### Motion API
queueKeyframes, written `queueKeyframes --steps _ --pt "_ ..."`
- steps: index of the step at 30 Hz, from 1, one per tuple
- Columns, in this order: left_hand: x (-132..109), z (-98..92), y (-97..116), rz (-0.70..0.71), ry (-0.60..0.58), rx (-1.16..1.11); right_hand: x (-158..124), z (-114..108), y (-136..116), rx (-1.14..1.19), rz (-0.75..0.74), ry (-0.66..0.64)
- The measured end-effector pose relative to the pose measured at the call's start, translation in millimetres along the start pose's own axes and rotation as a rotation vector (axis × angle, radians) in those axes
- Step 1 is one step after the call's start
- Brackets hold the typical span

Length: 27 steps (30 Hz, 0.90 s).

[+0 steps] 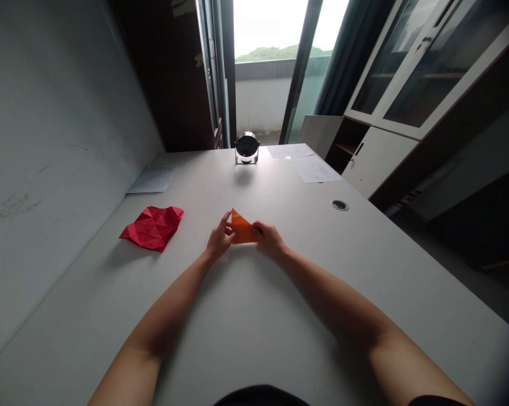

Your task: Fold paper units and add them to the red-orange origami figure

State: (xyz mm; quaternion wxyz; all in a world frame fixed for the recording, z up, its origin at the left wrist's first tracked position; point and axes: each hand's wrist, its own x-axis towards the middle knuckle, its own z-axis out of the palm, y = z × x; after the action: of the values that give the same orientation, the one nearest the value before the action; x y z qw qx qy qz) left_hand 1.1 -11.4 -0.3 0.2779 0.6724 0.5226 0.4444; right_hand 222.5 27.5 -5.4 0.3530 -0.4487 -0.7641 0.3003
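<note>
Orange paper (pixel 244 230), folded to a triangle: one item, head view, lying near the middle of the tabletop (pixel 254 338), between my two hands.

- Left hand (pixel 219 239): thumb and forefinger nearly closed, pinching the triangle's left edge up by its top point. The other fingers are curled under, not touching the sheet as far as I can tell.
- Right hand (pixel 270 237): fingers folded down over the right corner, closed on it and pressing it to the surface. I judge this hand holds the sheet steady while the left works the edge.
- Red paper (pixel 153 226): one sheet, heavily creased, lying loose toward the left edge, well apart from both hands.
- Round black device (pixel 246 148) on a stand: at the far edge, centre. I cannot tell what it is.
- White sheets (pixel 314 168): far right corner, flat.
- White sheet (pixel 152 179): far left corner, against the wall.
- Cable grommet (pixel 339 205): set into the surface near the right edge.
</note>
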Motion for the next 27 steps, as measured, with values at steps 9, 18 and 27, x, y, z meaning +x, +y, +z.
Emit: queueKeyframes --steps 9,18,27 --pt "-3 -0.5 10 0.300 -0.052 0.515 3 0 4 -0.415 -0.015 0.018" --pt "-1 -0.2 -3 0.221 -0.114 0.405 5 -2 7 -0.388 -0.104 0.027" --pt "2 0.1 -9 0.283 -0.248 0.543 4 0 1 -0.521 -0.160 -0.025"
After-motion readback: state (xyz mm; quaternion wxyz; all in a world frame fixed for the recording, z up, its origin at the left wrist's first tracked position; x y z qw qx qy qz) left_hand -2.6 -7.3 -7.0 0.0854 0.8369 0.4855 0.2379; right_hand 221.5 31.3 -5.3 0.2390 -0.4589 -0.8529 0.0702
